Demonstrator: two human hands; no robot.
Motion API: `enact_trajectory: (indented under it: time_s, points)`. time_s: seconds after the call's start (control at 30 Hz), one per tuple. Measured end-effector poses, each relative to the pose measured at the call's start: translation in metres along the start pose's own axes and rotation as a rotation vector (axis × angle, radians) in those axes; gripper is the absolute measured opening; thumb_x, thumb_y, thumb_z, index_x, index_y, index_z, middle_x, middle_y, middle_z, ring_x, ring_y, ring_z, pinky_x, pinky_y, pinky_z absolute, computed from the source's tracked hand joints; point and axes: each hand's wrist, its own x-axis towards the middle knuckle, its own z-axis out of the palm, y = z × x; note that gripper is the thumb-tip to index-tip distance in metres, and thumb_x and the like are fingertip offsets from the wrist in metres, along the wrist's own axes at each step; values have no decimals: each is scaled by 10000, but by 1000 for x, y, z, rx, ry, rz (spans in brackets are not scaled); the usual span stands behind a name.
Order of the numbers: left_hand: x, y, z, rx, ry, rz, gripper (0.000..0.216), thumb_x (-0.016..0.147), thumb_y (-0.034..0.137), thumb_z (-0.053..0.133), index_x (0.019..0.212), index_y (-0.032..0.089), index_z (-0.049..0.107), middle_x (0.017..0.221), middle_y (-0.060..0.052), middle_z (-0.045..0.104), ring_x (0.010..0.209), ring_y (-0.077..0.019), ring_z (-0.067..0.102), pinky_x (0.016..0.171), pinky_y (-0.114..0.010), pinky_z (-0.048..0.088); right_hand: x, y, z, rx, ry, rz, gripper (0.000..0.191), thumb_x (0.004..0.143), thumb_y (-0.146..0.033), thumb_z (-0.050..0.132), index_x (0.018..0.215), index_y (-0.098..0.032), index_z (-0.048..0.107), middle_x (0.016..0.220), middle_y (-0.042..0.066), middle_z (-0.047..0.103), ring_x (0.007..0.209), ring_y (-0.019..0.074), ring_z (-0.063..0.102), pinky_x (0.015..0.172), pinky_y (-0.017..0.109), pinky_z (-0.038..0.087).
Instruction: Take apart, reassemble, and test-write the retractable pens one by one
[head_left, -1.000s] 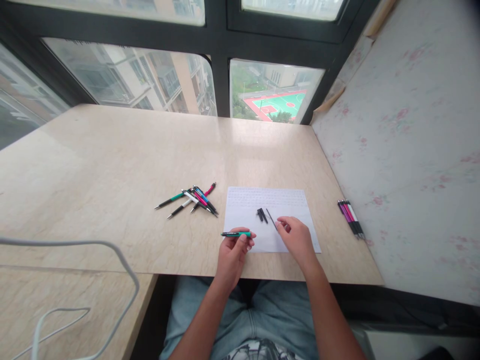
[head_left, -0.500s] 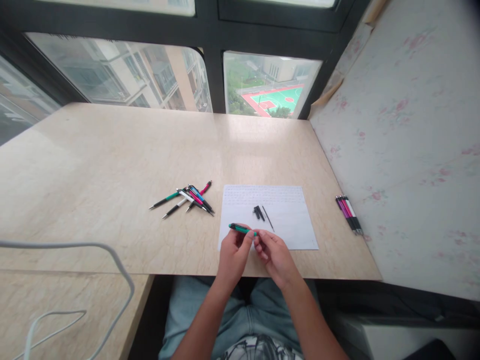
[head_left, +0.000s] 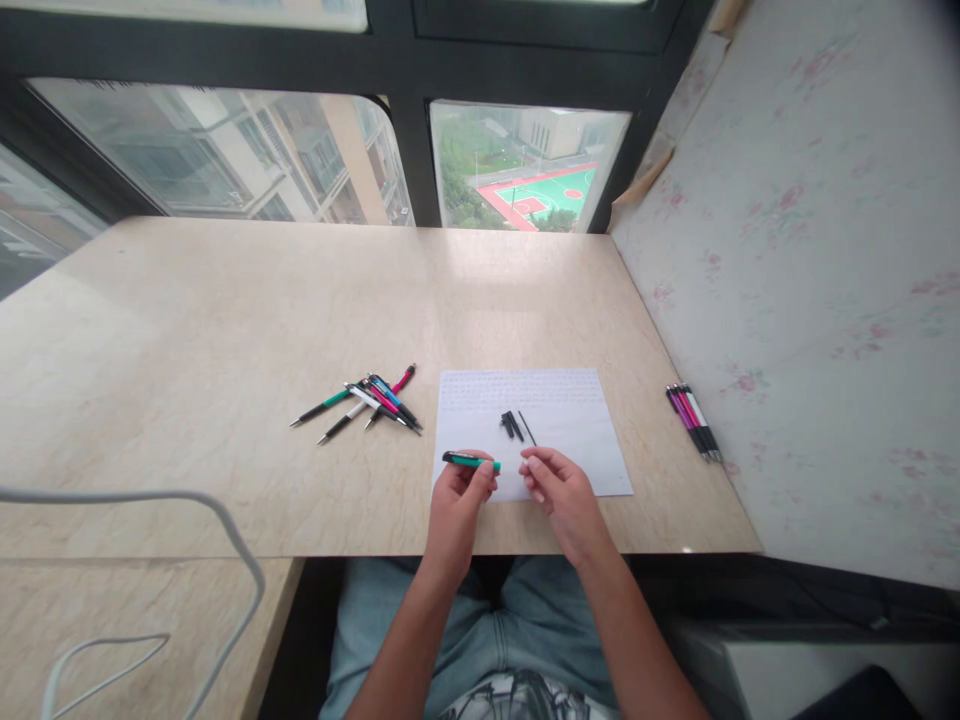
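Note:
My left hand (head_left: 463,497) is closed on a green pen barrel (head_left: 469,460), held level over the near left corner of a white sheet of paper (head_left: 570,420). My right hand (head_left: 559,492) is just to its right, fingers pinched together; what they hold, if anything, is too small to make out. On the sheet beyond my hands lie small black pen parts (head_left: 511,425) and a thin black refill (head_left: 527,428).
A loose heap of several coloured pens (head_left: 367,398) lies left of the sheet. Another bundle of pens (head_left: 694,420) sits by the table's right edge against the papered wall. A white cable (head_left: 150,560) loops at the lower left. Windows stand behind the table.
My right hand came off the sheet to the end of the green pen, then drew a little to the right, away from it. The left hand kept hold of the pen.

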Motion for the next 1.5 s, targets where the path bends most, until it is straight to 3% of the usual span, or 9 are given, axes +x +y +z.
enact_trajectory:
  time_s: [0.17,0.33,0.53,0.7,0.8,0.93,1.07,1.23,1.5]
  points:
    - [-1,-7,-4,-222,-22,-86,229,765,338,730,886,155,664,727,-6,608,621,-96,509,604,-228,399,25,-15,-27,-657,217,-359,263,840,-369,582,989,-173,675,870,88,692,758,208,620,705,359,499]
    - [-1,-11,-4,-222,-17,-122,267,740,355,749,879,145,661,725,-13,606,615,-99,507,585,-227,388,46,-26,-26,-1012,175,-540,240,864,-274,501,961,-164,692,887,101,695,679,191,608,720,365,495]
    - [-3,-8,-1,-54,-38,-95,277,758,396,721,881,156,657,705,-18,629,644,-134,547,600,-245,400,35,-23,-18,-911,119,-494,253,904,-302,485,958,-168,692,938,99,701,786,210,639,738,352,507]
    - [-4,-6,4,117,-89,-19,247,756,397,713,857,179,656,786,-38,683,712,-179,600,656,-283,435,-7,-23,-8,-759,-176,-405,204,903,-277,517,1003,-212,683,944,61,686,809,186,635,668,287,517]
    - [-5,-5,6,318,-115,70,213,789,394,677,760,187,634,723,-25,665,684,-184,586,636,-283,420,-25,-22,-3,-777,-225,-404,181,911,-247,508,986,-218,670,931,59,664,784,177,614,630,272,504]
    - [-10,3,10,554,-141,185,211,803,367,662,687,203,597,614,8,602,568,-156,512,550,-265,358,-30,-14,-4,-758,-157,-419,177,928,-272,502,931,-212,668,890,61,664,779,185,614,637,279,500]
    - [-11,15,8,617,-189,265,124,831,334,628,802,215,649,723,-14,659,611,-165,556,579,-269,393,-21,-5,-18,-716,-7,-389,193,915,-341,546,937,-196,672,891,66,681,785,199,634,642,287,507]
    - [-3,13,-15,771,-3,346,138,847,333,598,793,221,658,705,-18,662,624,-179,574,599,-280,409,-2,-8,-42,-1011,275,-510,202,910,-319,539,935,-182,685,881,81,689,753,218,619,700,340,480]
    - [-3,5,-38,822,69,374,144,841,332,597,772,219,653,667,-1,643,572,-167,548,584,-276,397,9,-9,-47,-1334,357,-561,210,906,-284,539,981,-191,712,913,95,690,889,250,587,713,324,431]
